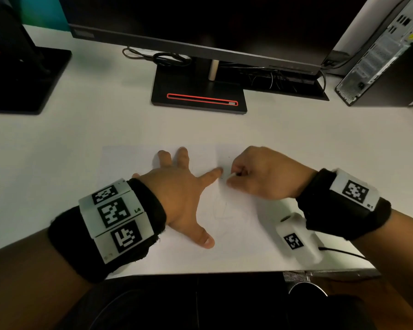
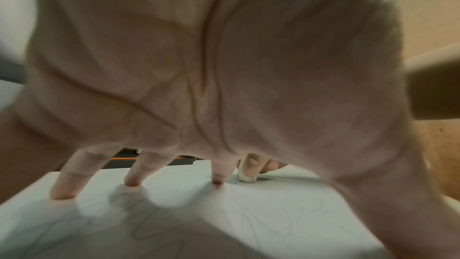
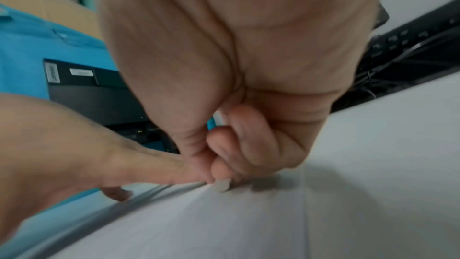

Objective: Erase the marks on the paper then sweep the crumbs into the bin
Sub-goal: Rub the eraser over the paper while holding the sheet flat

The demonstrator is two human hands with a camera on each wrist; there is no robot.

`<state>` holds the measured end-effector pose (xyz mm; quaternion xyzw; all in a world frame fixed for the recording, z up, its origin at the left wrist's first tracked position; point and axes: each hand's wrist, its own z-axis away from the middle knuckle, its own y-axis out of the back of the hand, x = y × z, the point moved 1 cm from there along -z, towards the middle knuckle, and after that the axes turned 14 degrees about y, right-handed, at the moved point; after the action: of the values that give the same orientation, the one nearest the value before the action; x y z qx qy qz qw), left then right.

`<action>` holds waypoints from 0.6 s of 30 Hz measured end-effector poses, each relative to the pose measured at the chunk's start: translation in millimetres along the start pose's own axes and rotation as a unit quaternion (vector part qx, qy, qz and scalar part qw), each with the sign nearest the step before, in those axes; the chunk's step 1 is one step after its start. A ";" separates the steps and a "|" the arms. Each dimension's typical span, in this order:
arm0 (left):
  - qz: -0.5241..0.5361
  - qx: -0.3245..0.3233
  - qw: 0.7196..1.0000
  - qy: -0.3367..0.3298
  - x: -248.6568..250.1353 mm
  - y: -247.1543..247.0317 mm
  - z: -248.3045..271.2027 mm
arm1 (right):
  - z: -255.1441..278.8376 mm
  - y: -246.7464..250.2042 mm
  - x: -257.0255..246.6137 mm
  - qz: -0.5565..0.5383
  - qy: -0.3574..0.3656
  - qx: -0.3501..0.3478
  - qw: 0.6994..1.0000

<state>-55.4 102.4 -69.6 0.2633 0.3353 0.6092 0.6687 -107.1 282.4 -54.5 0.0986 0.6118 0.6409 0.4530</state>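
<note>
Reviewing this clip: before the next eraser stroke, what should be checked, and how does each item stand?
1. Paper pinned: left hand spread flat on it, ok.
2. Eraser held: right hand pinches it, ok.
3. Eraser tip on the sheet: ok, seen from the right wrist.
4. Left forefinger clear of the stroke: very close, not ok.
5. Pencil marks remaining: yes, faint scribbles near the front edge.
6. Bin within reach: cannot tell.

Left hand (image 1: pixel 177 196) is flat, palm down, fingers (image 2: pixel 67 184) spread wide and straight, thumb out to the side. Right hand (image 1: pixel 260 172) is curled up tight — thumb and fingertips pinching something small, just beside the left index finger.
</note>
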 end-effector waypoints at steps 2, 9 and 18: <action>0.001 0.000 1.000 0.002 -0.2 -0.3 0.4 | -3.3 -0.4 -1.1 0.006 -0.001 0.017 1.000; 0.002 0.002 1.000 0.001 -0.6 -0.5 -0.2 | -10.0 1.9 -3.6 -0.005 -0.009 0.020 1.000; 0.006 0.003 1.000 -0.001 -1.4 -2.3 -1.8 | -12.4 0.7 -6.7 0.001 0.003 0.020 1.000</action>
<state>-55.4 100.7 -72.3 0.2674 0.3350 0.6119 0.6648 -112.0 269.2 -53.9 0.1059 0.6257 0.6296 0.4483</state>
